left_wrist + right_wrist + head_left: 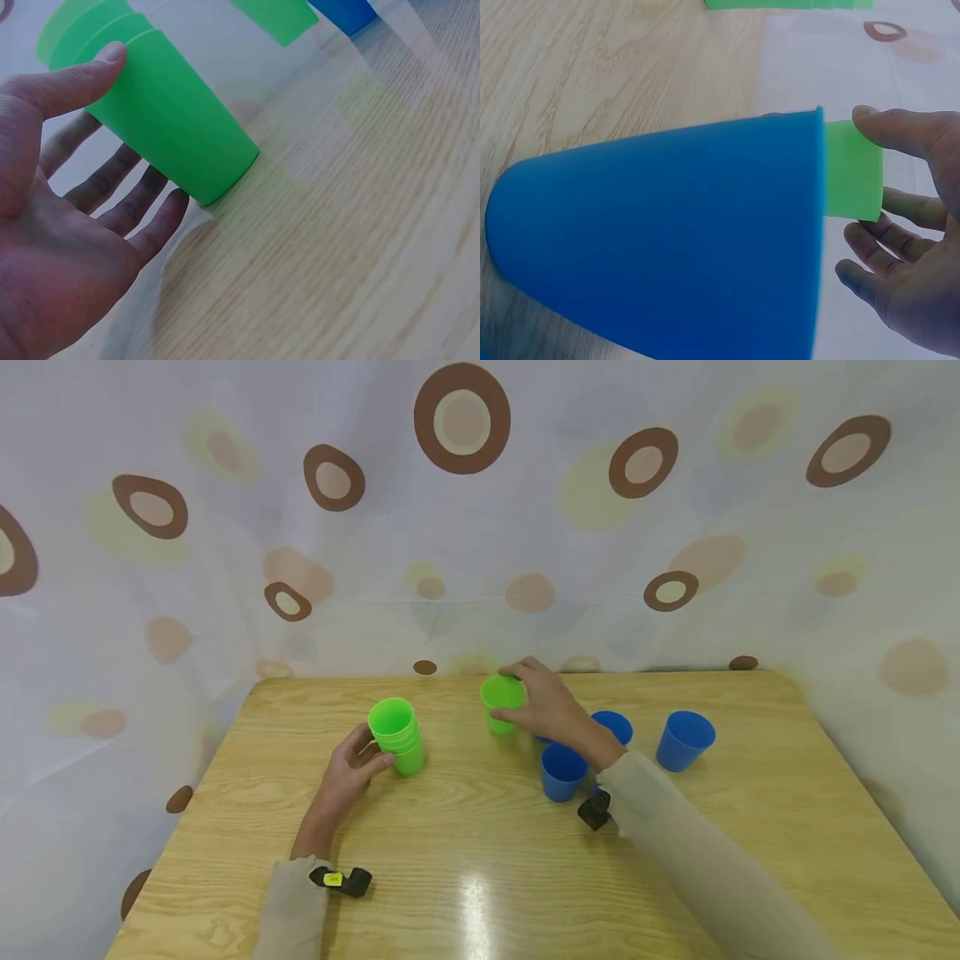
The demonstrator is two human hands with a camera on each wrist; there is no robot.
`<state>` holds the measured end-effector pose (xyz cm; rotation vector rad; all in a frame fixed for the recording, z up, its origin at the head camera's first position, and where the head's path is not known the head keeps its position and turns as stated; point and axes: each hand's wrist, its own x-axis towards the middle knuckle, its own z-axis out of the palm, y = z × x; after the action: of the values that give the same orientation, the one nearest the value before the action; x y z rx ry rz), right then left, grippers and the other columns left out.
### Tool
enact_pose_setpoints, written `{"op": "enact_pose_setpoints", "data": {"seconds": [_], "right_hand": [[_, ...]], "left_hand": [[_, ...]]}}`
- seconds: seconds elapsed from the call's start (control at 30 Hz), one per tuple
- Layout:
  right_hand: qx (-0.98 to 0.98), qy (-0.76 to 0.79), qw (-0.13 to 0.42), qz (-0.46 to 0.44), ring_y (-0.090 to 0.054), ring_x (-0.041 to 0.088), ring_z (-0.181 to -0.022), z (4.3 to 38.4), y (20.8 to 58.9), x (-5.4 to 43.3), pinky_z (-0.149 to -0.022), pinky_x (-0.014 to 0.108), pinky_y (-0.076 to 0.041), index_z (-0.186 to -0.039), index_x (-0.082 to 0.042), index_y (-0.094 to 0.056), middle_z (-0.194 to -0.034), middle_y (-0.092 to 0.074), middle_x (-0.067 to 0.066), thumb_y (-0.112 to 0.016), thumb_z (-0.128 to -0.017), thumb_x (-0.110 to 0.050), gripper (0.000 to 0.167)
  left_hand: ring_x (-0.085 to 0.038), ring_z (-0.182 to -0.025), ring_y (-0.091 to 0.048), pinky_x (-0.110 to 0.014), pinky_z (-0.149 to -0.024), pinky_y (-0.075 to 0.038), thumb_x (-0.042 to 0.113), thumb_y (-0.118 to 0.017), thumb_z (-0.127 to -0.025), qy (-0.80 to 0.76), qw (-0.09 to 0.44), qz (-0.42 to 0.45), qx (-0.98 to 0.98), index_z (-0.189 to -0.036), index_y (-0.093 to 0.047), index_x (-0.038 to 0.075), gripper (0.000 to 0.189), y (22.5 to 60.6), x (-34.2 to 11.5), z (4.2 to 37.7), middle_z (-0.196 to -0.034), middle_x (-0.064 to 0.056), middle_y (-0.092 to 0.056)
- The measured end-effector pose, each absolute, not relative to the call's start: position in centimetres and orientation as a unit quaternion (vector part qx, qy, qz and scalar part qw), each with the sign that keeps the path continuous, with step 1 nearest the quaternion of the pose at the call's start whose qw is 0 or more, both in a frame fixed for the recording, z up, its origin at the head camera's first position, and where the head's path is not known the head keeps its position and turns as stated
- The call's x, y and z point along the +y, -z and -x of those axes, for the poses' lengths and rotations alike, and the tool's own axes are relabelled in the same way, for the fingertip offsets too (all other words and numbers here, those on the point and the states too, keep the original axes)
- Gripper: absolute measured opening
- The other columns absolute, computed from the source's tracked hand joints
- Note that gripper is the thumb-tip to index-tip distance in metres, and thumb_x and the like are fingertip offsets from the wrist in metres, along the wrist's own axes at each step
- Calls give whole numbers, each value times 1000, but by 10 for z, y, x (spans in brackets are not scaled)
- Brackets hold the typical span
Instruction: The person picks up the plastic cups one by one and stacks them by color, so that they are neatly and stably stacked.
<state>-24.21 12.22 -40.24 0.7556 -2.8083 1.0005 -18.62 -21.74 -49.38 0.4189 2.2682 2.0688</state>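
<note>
My left hand [351, 770] holds a stack of several nested green cups [408, 757] near the left of the table, thumb on the near side and fingers behind. In the left wrist view the thumb lies just below the stacked rims of the green cups [180, 120], and the bottom cup's base meets the tabletop. My right hand [546, 702] grips a single green cup [501, 695] by its rim, farther back and to the right. A blue cup [660, 232] hides part of that green cup [853, 171] in the right wrist view.
Upright blue cups stand under and beside the right forearm: a near one [562, 772], one behind it [613, 725], another partly hidden by the hand. A separate blue cup [684, 741] stands farther right. A patterned curtain [465, 543] hangs behind the wooden table [420, 877].
</note>
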Motion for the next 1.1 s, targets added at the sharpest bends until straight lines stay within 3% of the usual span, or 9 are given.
{"op": "enact_pose_setpoints", "data": {"seconds": [0.27,0.5,0.83,1.1], "right_hand": [[-896,-361,49,-253,-58,36,-112,235,399,122,-94,49,-52,-141,4,-56,-129,-55,22,-83,-89,-24,65],[-872,-414,49,-255,-58,37,-114,229,400,118,-101,42,-53,-141,6,-54,-129,-54,23,-84,-88,-17,65],[-842,-476,29,-253,-55,41,-125,220,400,109,-111,42,-46,-142,5,-52,-137,-51,25,-83,-88,-9,64],[-820,-523,-17,-229,-59,36,-125,216,401,103,-104,37,-51,-145,2,-51,-141,-57,19,-83,-87,-10,68]], "left_hand": [[-40,-143,-40,-21,-106,-45,5,-68,-99,-669,23,-134,730,-159,-33,4,70,495,-218,186,-158,-18,-38],[-40,-143,-40,-21,-105,-46,4,-68,-99,-672,27,-133,728,-159,-33,4,70,495,-217,185,-158,-18,-38],[-41,-142,-41,-22,-106,-46,4,-67,-99,-673,23,-135,727,-159,-32,3,70,495,-218,186,-158,-19,-38],[-37,-139,-45,-24,-105,-48,3,-67,-99,-675,22,-138,724,-157,-35,3,67,495,-218,185,-156,-19,-40]]}}
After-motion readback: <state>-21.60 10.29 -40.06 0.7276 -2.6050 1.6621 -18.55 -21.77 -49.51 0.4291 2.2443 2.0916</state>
